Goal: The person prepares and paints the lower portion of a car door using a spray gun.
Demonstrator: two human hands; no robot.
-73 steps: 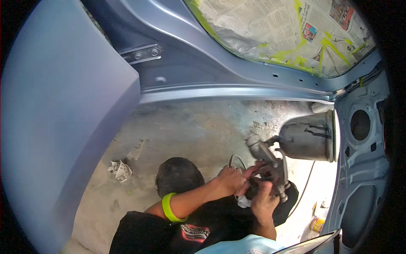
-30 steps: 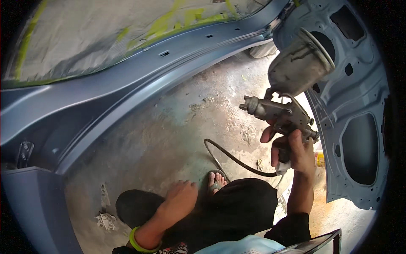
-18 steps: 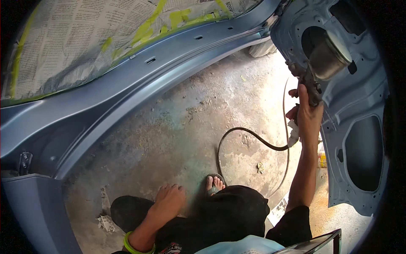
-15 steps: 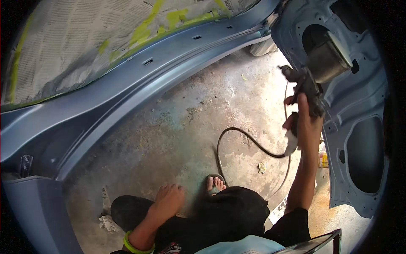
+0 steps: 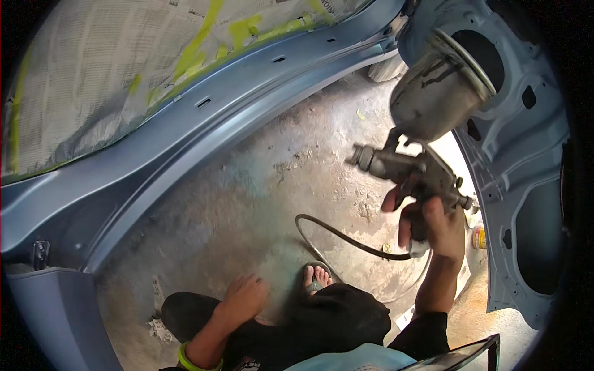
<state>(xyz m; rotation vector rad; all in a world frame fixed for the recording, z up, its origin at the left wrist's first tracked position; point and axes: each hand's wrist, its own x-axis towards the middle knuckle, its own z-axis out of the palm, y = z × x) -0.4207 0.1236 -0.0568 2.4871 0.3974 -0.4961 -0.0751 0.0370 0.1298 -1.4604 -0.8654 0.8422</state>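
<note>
My right hand point(image 5: 433, 226) is wrapped round the handle of a metal spray gun point(image 5: 402, 166), fingers at its trigger. On top of the gun sits a dull, stained metal cup point(image 5: 427, 93), tilted. The nozzle faces left, toward a blue-grey car body sill point(image 5: 185, 142), with a stretch of floor between them. From the handle's foot a dark air hose point(image 5: 346, 237) loops down to the floor. My left hand point(image 5: 246, 298) rests by my left knee, its fingers loosely curled, with nothing visible in them.
Newspaper point(image 5: 93, 74) and yellow-green tape point(image 5: 197, 43) cover the car's upper left. An opened blue-grey door panel point(image 5: 501, 179) with cutouts stands close on my right. A small yellow can point(image 5: 479, 237) is beside it. My sandalled foot point(image 5: 317, 277) is near the hose on the stained concrete floor point(image 5: 247, 204).
My right hand has brought the spray gun left and closer, away from the door panel, and turned its nozzle clearly leftward. The hose loop has shifted left and down. My left hand stays put.
</note>
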